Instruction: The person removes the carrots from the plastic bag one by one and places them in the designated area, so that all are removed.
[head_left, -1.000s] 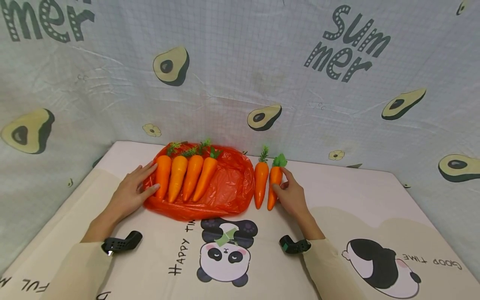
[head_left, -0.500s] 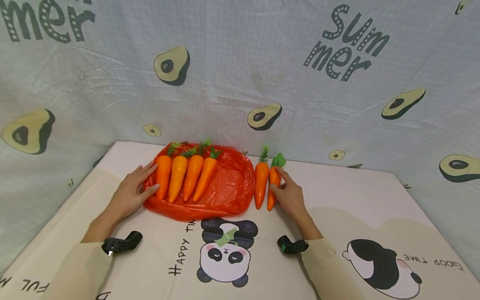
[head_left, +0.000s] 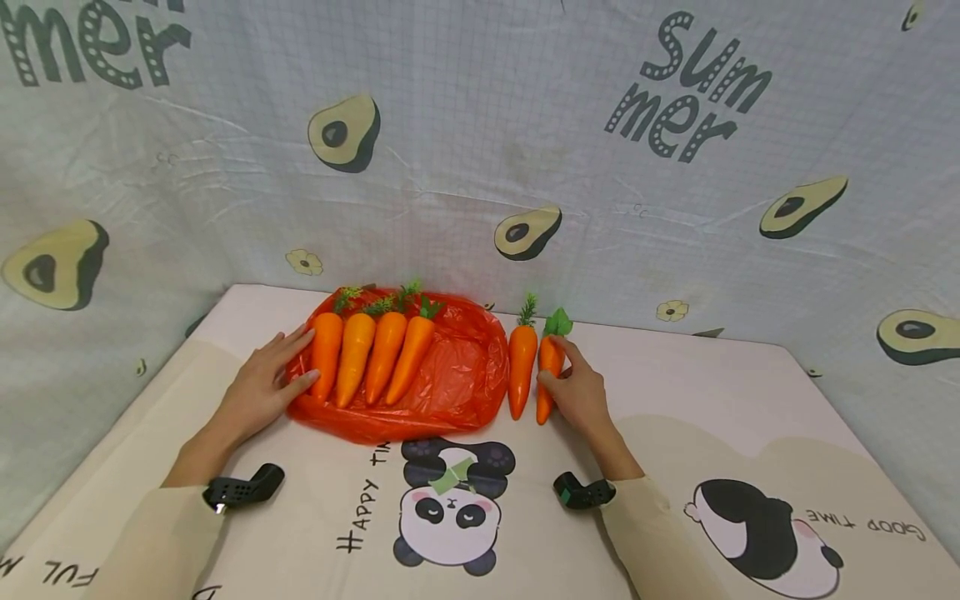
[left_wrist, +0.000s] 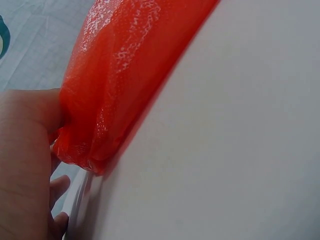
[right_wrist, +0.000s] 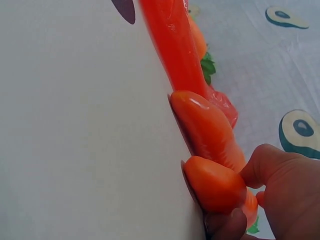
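Note:
My left hand [head_left: 258, 385] is at the left rim of a red plastic bag [head_left: 461, 367]; in the left wrist view its thumb and fingers hold the bag's crumpled edge [left_wrist: 95, 130]. Several orange carrots with green tops lie side by side in the bag, the leftmost carrot [head_left: 326, 354] beside my left fingers. To the right of the bag, two carrots lie on the table. My right hand [head_left: 581, 396] pinches the outer carrot [head_left: 550, 362] between thumb and fingers. The other carrot [head_left: 522, 367] lies between it and the bag, close to the bag's edge.
A pale cloth with panda prints [head_left: 448, 508] covers the table [head_left: 705, 375]. Behind it hangs a grey curtain [head_left: 450, 125] with avocado pictures. A black wrist camera [head_left: 243, 486] sits on the left wrist, another camera [head_left: 583, 492] on the right.
The right hand has moved slightly left, and the carrot it pinches has shifted a little toward the near side. The left hand and the bag have stayed put.

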